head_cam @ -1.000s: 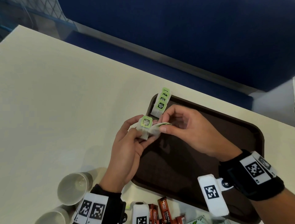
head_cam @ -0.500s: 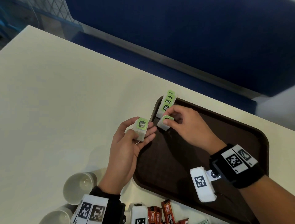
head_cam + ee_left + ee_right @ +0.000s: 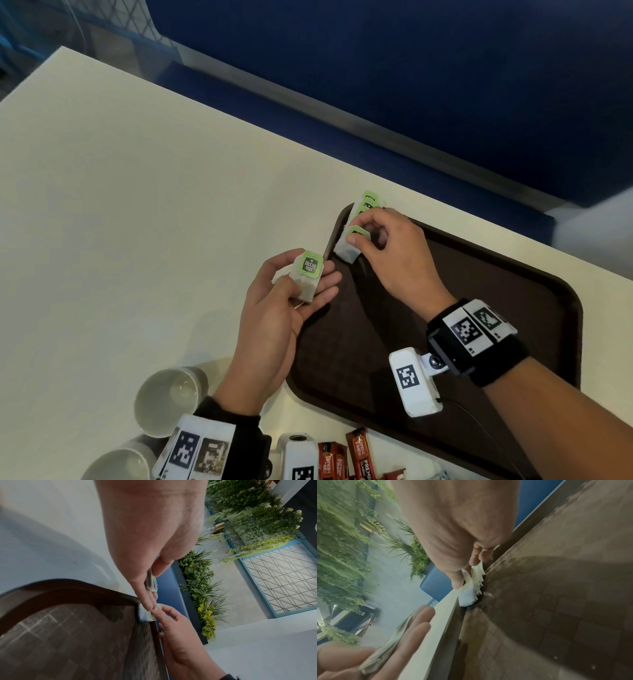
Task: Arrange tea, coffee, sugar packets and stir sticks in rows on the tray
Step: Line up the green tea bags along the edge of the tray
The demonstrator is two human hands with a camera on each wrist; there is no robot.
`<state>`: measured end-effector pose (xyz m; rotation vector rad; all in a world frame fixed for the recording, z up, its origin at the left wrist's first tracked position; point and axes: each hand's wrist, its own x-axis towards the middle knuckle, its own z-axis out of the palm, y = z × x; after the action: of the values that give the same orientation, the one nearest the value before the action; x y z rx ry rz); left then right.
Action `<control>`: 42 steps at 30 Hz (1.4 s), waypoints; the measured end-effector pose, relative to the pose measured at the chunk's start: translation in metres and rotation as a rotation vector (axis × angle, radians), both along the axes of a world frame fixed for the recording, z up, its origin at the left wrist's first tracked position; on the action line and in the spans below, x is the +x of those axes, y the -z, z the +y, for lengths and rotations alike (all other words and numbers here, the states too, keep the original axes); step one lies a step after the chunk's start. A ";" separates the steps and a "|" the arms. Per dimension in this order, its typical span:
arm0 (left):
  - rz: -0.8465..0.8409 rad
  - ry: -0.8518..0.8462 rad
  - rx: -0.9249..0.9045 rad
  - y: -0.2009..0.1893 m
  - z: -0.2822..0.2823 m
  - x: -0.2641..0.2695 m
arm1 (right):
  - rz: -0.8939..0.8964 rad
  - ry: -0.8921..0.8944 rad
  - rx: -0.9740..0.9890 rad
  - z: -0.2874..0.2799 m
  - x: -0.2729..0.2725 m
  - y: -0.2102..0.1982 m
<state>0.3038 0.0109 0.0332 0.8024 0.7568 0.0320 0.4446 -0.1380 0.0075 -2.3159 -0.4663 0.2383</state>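
A dark brown tray (image 3: 479, 308) lies on the cream table. A row of tea bags with green tags (image 3: 369, 200) leans at its far left corner. My right hand (image 3: 359, 240) pinches one more tea bag (image 3: 347, 251) by its green tag, its lower end at the tray's left rim beside that row; the same tea bag (image 3: 468, 597) shows white in the right wrist view. My left hand (image 3: 301, 284), just left of the tray, holds a small stack of tea bags (image 3: 308, 274) between thumb and fingers, green tag up.
Two white paper cups (image 3: 168, 401) stand near the table's front left. Red-brown coffee sachets (image 3: 359, 455) lie at the front edge below the tray. Most of the tray floor is bare. A blue bench lies beyond the table's far edge.
My right hand took one tea bag from the left hand's stack and carried it to the tray's far left corner, lowering it beside the row. The left hand stayed put.
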 end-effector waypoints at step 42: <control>0.130 0.107 0.442 -0.002 -0.010 -0.031 | 0.291 -0.033 -0.060 -0.013 -0.032 -0.015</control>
<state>0.2728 0.0010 0.0350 1.2744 0.8413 0.0527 0.4127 -0.1513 0.0226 -2.2835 -0.3548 0.6025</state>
